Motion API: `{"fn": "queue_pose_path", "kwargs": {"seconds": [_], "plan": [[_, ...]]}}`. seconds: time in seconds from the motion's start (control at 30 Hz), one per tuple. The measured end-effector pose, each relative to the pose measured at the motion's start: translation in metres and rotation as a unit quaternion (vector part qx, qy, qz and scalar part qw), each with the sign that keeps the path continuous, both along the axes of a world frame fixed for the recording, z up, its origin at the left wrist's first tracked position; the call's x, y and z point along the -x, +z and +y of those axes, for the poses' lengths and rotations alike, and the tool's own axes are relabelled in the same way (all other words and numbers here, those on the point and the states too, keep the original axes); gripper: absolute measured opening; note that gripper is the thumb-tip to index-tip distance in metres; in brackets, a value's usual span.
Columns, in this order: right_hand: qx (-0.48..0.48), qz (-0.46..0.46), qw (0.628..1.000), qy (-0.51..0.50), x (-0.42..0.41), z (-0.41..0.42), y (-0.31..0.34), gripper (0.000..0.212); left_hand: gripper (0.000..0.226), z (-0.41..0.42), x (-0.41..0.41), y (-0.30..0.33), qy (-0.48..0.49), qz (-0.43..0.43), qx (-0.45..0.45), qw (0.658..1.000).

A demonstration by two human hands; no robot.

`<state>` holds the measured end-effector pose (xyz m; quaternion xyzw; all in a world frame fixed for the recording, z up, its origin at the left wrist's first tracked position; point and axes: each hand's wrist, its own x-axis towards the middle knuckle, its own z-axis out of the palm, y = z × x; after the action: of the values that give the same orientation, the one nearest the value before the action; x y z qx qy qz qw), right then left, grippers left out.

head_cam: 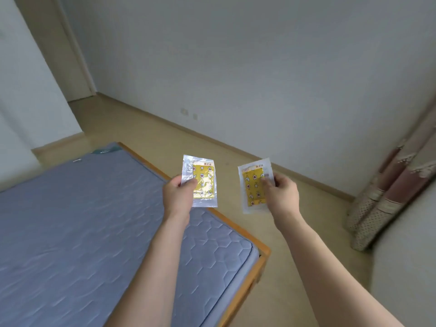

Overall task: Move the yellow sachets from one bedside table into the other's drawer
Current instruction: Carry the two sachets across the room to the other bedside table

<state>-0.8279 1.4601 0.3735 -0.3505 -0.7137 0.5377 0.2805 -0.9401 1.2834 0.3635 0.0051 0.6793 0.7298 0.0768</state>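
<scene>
Two yellow patterned sachets in clear plastic wrappers are held up in front of me. My left hand [178, 192] pinches the left sachet [204, 182] by its left edge, thumb on the front. My right hand [282, 193] pinches the right sachet [253, 187] by its right edge. Both sachets stand roughly upright, apart from each other, above the corner of the bed and the floor. No bedside table or drawer is in view.
A bed with a blue-grey quilted mattress [82, 220] and a wooden frame [262, 246] fills the lower left. Beige floor [212, 142] runs along a white wall with sockets [184, 111]. A patterned curtain [387, 190] hangs at the right. A doorway [70, 67] stands at the far left.
</scene>
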Motion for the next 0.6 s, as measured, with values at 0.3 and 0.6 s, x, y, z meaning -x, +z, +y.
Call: {"fn": "queue_pose_path", "kwargs": {"seconds": [0.3,0.6], "plan": [[0.015,0.008,0.991,-0.136,0.032,0.273,-0.009,0.024,0.012,0.316,0.064,0.001,-0.135,0.002,-0.008,0.991],[0.027,0.034,0.997,-0.058,0.172,0.499,0.000,0.022,0.012,0.508,0.183,0.025,-0.075,0.028,0.026,0.996]]}}
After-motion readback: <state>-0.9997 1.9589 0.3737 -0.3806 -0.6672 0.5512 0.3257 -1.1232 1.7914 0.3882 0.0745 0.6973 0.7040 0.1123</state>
